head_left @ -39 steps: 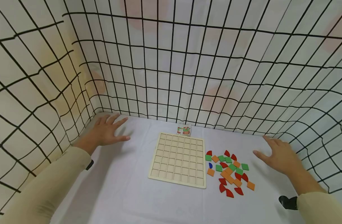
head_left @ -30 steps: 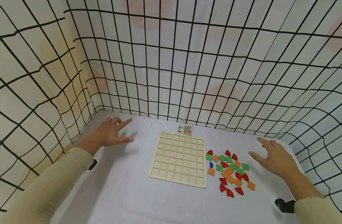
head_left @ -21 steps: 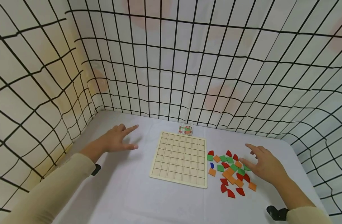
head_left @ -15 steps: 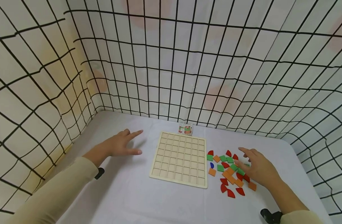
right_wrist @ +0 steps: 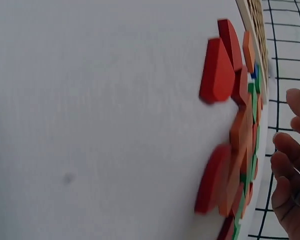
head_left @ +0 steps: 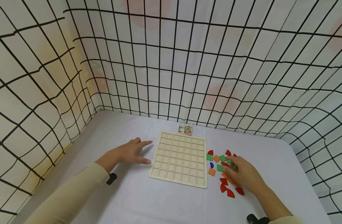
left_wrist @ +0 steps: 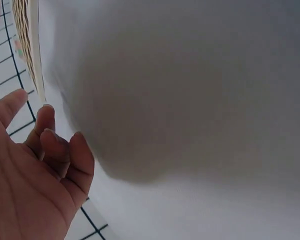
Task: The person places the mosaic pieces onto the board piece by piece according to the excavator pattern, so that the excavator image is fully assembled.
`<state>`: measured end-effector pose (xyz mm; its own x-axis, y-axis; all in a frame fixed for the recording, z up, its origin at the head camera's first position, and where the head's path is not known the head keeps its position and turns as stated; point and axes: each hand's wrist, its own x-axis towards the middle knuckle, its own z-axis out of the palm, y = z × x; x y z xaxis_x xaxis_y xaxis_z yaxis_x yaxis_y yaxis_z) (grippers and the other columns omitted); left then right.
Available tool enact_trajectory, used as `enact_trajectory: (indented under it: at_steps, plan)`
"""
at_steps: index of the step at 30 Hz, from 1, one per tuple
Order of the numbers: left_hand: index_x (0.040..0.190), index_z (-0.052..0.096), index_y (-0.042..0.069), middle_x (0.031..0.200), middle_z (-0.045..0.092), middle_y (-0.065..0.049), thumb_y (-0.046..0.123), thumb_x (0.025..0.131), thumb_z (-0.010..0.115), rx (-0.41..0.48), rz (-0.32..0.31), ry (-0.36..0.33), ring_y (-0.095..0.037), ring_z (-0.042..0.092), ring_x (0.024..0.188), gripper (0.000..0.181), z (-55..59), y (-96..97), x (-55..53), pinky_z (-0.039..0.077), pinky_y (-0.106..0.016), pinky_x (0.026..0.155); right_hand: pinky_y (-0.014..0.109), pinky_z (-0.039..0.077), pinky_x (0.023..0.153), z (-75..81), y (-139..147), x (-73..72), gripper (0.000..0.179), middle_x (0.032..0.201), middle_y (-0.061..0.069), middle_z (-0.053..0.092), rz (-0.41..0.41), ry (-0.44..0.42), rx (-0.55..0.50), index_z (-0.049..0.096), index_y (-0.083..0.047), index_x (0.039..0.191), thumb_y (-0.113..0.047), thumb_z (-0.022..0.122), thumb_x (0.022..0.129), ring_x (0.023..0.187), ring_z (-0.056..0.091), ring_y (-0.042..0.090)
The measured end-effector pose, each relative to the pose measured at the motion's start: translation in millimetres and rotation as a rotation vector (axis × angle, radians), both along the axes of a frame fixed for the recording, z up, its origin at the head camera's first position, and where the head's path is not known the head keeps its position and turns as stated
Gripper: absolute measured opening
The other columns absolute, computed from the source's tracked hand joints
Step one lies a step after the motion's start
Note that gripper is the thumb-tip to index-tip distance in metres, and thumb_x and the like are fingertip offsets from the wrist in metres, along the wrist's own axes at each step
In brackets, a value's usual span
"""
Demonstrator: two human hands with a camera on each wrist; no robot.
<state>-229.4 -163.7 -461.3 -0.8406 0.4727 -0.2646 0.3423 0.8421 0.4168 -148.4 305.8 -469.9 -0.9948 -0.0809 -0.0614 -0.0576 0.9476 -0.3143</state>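
A cream grid board (head_left: 178,160) lies on the white-covered table. My left hand (head_left: 131,152) hovers at its left edge, holding nothing, with the index finger and thumb spread towards the board. In the left wrist view the other fingers of that hand (left_wrist: 40,175) are loosely bent. My right hand (head_left: 246,175) is over the loose tiles right of the board and hides several of them. Around it lie red quarter-circles (head_left: 230,193), green squares (head_left: 220,168), orange squares (head_left: 211,171) and a blue half-round tile (head_left: 211,165). The right wrist view shows the right hand (right_wrist: 292,175) above the tiles, apart from them.
A small card (head_left: 185,128) with a coloured pattern lies behind the board. Black wire mesh (head_left: 171,71) over white cloth closes off the back and both sides. Dark wrist devices (head_left: 111,179) sit at both cuffs.
My left hand has moved right and nearer, up to the board's left edge. The right hand has moved left from the table's right side to over the tiles. Board and card stay put.
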Motion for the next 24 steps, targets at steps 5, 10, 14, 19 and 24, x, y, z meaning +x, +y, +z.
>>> enact_trajectory:
  at_steps: [5,10,14,19,24]
  plan:
    - [0.159,0.036,0.032,0.115,0.050,-0.005,0.065,0.080,0.077,0.005,0.001,-0.036,-0.018,0.049,0.101,0.096,-5.0,11.9,0.7,0.047,-0.040,0.088,0.035,0.059,0.079,-8.9,-11.6,-1.3,0.047,0.110,0.004,0.068,0.041,0.006,-0.072,0.066,-0.014,0.133,-0.034,0.076,0.092,0.094,0.058,0.019]
    - [0.159,0.034,0.038,0.122,0.049,-0.009,0.065,0.080,0.077,-0.044,0.000,-0.085,-0.021,0.049,0.106,0.094,-1.9,19.1,-0.1,0.046,-0.042,0.088,0.045,0.058,0.088,-13.4,-22.3,-5.3,0.046,0.118,0.008,0.068,0.047,0.003,-0.075,0.067,-0.015,0.136,-0.029,0.075,0.093,0.101,0.059,0.022]
    - [0.158,0.033,0.043,0.126,0.048,-0.010,0.065,0.079,0.078,-0.098,0.012,-0.114,-0.022,0.049,0.108,0.094,1.3,23.5,-0.7,0.045,-0.043,0.086,0.033,0.055,0.074,-14.1,-28.0,-9.4,0.042,0.097,0.001,0.065,0.071,-0.012,-0.073,0.068,-0.016,0.133,-0.028,0.074,0.094,0.090,0.055,0.017]
    - [0.159,0.029,0.044,0.129,0.046,-0.009,0.065,0.078,0.079,-0.129,0.027,-0.121,-0.023,0.048,0.108,0.097,0.0,26.0,-0.8,0.046,-0.044,0.087,0.024,0.039,0.059,-17.4,-31.5,-14.8,0.036,0.081,-0.003,0.053,0.111,-0.047,-0.085,0.069,-0.014,0.130,-0.029,0.071,0.097,0.076,0.048,0.012]
    - [0.160,0.028,0.045,0.132,0.046,-0.009,0.066,0.077,0.079,-0.137,0.043,-0.127,-0.023,0.049,0.111,0.100,-2.1,26.9,-1.8,0.047,-0.047,0.091,0.024,0.038,0.060,-20.9,-32.9,-18.4,0.040,0.080,-0.004,0.052,0.117,-0.042,-0.091,0.069,-0.013,0.130,-0.032,0.073,0.095,0.074,0.047,0.012]
